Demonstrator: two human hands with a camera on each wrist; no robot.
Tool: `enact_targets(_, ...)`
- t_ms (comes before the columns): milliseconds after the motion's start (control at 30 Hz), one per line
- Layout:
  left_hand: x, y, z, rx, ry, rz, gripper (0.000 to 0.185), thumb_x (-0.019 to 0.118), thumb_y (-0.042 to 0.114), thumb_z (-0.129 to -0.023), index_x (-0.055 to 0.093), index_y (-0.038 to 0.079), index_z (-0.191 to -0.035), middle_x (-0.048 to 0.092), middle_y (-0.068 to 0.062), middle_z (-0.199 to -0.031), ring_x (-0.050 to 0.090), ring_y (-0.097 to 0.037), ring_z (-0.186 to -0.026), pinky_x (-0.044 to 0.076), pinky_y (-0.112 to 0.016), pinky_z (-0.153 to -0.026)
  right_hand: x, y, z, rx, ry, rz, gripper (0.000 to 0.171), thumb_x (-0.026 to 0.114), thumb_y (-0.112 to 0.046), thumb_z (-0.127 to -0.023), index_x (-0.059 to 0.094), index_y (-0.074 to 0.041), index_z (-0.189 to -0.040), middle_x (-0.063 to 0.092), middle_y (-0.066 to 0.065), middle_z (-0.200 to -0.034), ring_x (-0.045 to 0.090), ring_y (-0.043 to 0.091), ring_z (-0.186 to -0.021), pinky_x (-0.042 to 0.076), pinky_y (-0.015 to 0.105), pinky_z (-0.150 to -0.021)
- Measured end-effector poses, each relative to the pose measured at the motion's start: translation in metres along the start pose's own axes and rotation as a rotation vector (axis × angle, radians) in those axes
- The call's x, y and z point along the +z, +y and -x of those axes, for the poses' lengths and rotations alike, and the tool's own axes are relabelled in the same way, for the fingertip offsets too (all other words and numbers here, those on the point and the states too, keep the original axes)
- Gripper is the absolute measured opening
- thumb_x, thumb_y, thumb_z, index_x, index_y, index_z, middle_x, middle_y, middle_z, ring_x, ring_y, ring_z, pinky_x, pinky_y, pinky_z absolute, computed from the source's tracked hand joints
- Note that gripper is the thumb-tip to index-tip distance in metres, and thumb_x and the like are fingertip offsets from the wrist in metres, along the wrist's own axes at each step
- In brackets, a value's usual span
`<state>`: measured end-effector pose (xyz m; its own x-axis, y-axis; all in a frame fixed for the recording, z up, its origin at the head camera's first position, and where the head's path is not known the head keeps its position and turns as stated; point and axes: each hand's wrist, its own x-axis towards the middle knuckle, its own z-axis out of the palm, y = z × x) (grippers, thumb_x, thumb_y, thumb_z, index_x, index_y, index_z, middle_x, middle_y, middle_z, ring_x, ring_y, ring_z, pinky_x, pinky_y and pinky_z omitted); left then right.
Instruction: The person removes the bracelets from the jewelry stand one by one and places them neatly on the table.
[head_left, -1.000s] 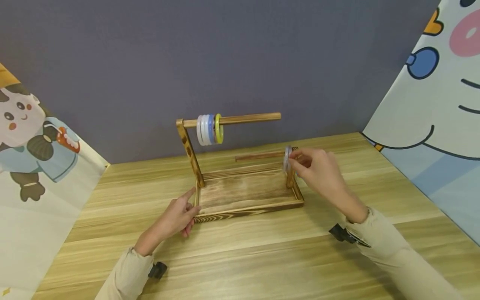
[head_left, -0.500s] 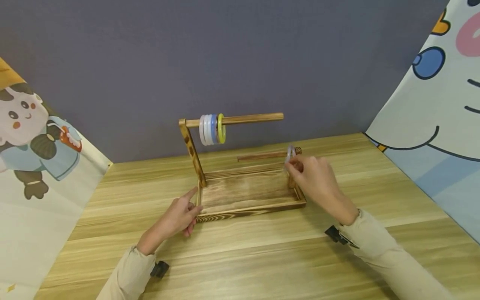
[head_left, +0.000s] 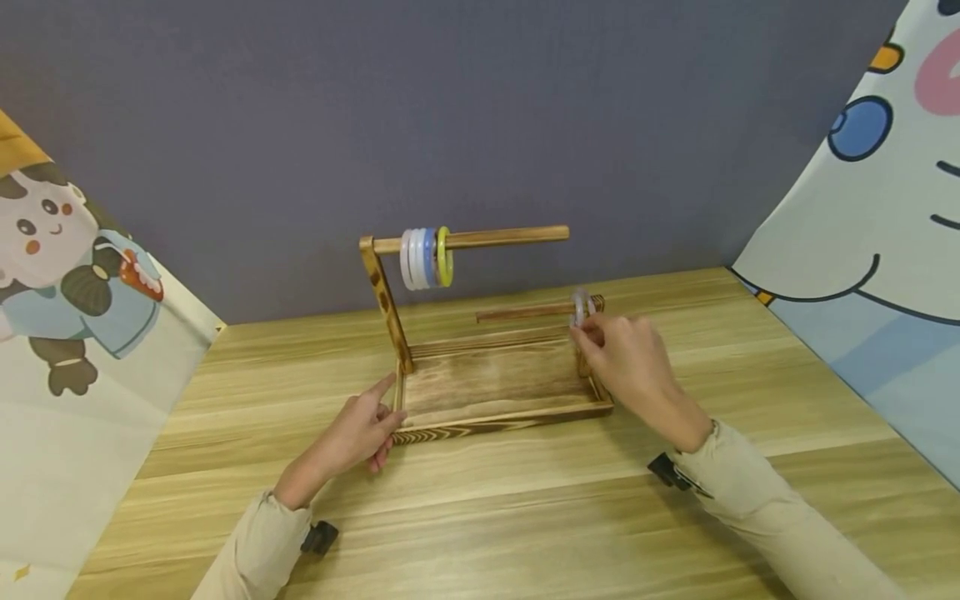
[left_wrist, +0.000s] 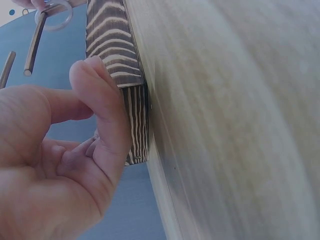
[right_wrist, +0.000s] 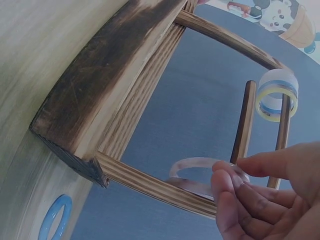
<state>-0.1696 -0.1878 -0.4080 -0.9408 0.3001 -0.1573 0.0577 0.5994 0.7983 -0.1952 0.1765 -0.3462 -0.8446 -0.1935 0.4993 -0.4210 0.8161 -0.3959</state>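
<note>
A wooden bangle rack (head_left: 495,421) stands on the table, with a tall upper bar on the left and a lower bar on the right. My right hand (head_left: 633,358) pinches a translucent pale bangle (right_wrist: 195,162) by its lower edge at the lower bar, close to the right post. White, blue and yellow bangles (head_left: 426,258) hang together on the upper bar near its left post. My left hand (head_left: 356,432) grips the base's front left corner, its index finger lying along the left side; the left wrist view shows the fingers against the striped corner (left_wrist: 135,120).
A blue bangle (right_wrist: 54,218) lies on the table beside the rack's right end, visible only in the right wrist view. Behind the table (head_left: 480,517) rises a grey wall (head_left: 480,125). Cartoon-printed panels (head_left: 870,225) flank both sides.
My right hand has shifted slightly down and left relative to the rack, still holding the pale bangle, which has turned a little. My left hand stays at the corner. The head view has shifted slightly.
</note>
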Motion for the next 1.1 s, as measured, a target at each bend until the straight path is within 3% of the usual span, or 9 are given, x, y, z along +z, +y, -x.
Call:
enact_targets(267, 0.000, 0.000, 0.000, 0.001, -0.003, 0.010, 0.072, 0.056, 0.011, -0.102, 0.012, -0.001, -0.158, 0.060, -0.014, -0.059, 0.055, -0.019, -0.037, 0.055, -0.041, -0.037, 0.001, -0.003, 0.000, 0.006, -0.004, -0.025, 0.016, 0.067, -0.007, -0.094, 0.073, 0.008, -0.094, 0.073, 0.018, -0.078, 0.049, 0.006, -0.041, 0.041, 0.021, -0.032)
enact_targets(500, -0.001, 0.001, 0.000, 0.017, -0.004, -0.010, 0.072, 0.056, 0.010, -0.102, 0.012, -0.002, -0.158, 0.059, -0.013, -0.059, 0.055, -0.018, -0.038, 0.055, -0.039, -0.036, 0.001, -0.007, 0.001, -0.003, -0.017, -0.050, 0.016, 0.066, -0.007, -0.095, 0.073, 0.007, -0.097, 0.072, 0.017, -0.076, 0.044, 0.005, -0.036, 0.036, 0.021, -0.029)
enact_targets(667, 0.000, 0.001, -0.001, -0.006, -0.008, -0.010, 0.072, 0.056, 0.012, -0.102, 0.012, 0.000, -0.159, 0.060, -0.013, -0.061, 0.055, -0.019, -0.038, 0.056, -0.039, -0.037, 0.003, -0.010, 0.001, -0.009, -0.018, -0.063, 0.017, 0.066, -0.005, -0.095, 0.072, 0.009, -0.102, 0.073, 0.020, -0.081, 0.044, 0.005, -0.036, 0.036, 0.021, -0.029)
enact_targets(1100, -0.001, 0.000, -0.001, -0.014, 0.002, -0.011, 0.073, 0.056, 0.011, -0.102, 0.012, -0.001, -0.158, 0.060, -0.014, -0.061, 0.056, -0.019, -0.038, 0.056, -0.039, -0.037, 0.010, -0.020, 0.001, -0.076, 0.001, -0.042, 0.017, 0.068, -0.009, -0.095, 0.072, 0.007, -0.097, 0.074, 0.019, -0.082, 0.055, 0.008, -0.045, 0.041, 0.019, -0.035)
